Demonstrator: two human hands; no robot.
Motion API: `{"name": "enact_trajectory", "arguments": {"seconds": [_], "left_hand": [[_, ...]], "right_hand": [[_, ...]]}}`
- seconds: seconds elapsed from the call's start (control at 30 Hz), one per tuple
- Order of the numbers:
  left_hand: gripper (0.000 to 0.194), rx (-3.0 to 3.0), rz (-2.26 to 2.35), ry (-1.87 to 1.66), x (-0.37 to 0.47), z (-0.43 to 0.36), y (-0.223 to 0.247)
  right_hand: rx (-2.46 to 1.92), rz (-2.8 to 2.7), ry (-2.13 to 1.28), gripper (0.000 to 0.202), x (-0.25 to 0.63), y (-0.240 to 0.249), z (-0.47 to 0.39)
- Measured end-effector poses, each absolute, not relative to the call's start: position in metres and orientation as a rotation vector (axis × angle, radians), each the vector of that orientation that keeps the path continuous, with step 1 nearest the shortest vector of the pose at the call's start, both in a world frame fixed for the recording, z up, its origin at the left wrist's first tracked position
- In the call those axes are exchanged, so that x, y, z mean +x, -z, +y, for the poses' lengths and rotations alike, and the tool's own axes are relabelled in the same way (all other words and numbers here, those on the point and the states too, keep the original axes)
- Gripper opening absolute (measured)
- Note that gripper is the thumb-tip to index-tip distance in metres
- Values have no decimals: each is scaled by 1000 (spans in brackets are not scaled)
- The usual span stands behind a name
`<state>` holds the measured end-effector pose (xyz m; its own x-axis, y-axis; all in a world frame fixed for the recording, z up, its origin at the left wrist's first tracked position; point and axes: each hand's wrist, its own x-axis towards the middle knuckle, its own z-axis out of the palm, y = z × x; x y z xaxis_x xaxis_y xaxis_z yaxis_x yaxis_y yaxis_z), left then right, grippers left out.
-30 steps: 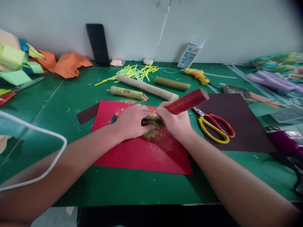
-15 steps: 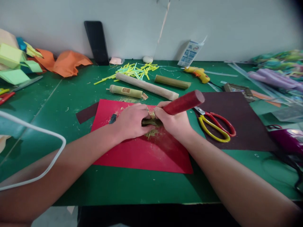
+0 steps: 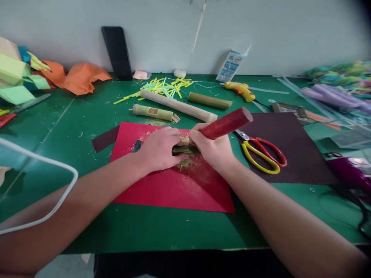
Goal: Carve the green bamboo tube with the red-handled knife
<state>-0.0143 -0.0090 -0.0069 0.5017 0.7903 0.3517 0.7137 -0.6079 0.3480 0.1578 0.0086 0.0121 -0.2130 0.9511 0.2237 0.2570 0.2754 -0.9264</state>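
Observation:
My left hand [image 3: 160, 148] is closed around a short bamboo piece [image 3: 185, 150], pressing it down on a red sheet [image 3: 174, 189]. In my right hand [image 3: 216, 148] is a carving tool [image 3: 228, 122] with a thick red wooden handle, tilted up to the right. Its blade is hidden behind my fingers, close against the bamboo. Pale shavings [image 3: 185, 165] lie on the sheet below the piece. Behind my hands rests another bamboo tube [image 3: 153, 112] with a rectangular opening cut in its side.
Scissors [image 3: 261, 154] lie on a dark sheet [image 3: 304, 154] at right. Farther back are a pale wooden rod [image 3: 179, 106], a bamboo length [image 3: 210, 100], yellow-green strips [image 3: 156, 87] and a yellow glue gun [image 3: 240, 91]. A phone [image 3: 117, 54] leans on the wall. A white cable [image 3: 65, 197] crosses my left forearm.
The red handle has shifted slightly to the right relative to my hands, with its end a little lower against the far edge of the sheet. My left hand stays on the bamboo.

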Motion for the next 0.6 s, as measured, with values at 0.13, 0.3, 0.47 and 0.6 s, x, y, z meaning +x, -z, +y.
{"name": "enact_trajectory", "arguments": {"seconds": [0.13,0.3,0.47,0.6], "left_hand": [[21,2561,1299,-693,-14,-9,7],[22,2533,1296,-675,-14,-9,6],[19,2526,1264,-715,-15,-9,6],[20,2575,1295,-723,-15,-8,7]], "right_hand": [[-1121,-1690,-960,21,157,-11,8],[-1116,-1697,-961,22,158,-12,7],[-1093,-1721,-1064,19,160,-15,5],[-1141,-1667,-1124,22,164,-16,4]]}}
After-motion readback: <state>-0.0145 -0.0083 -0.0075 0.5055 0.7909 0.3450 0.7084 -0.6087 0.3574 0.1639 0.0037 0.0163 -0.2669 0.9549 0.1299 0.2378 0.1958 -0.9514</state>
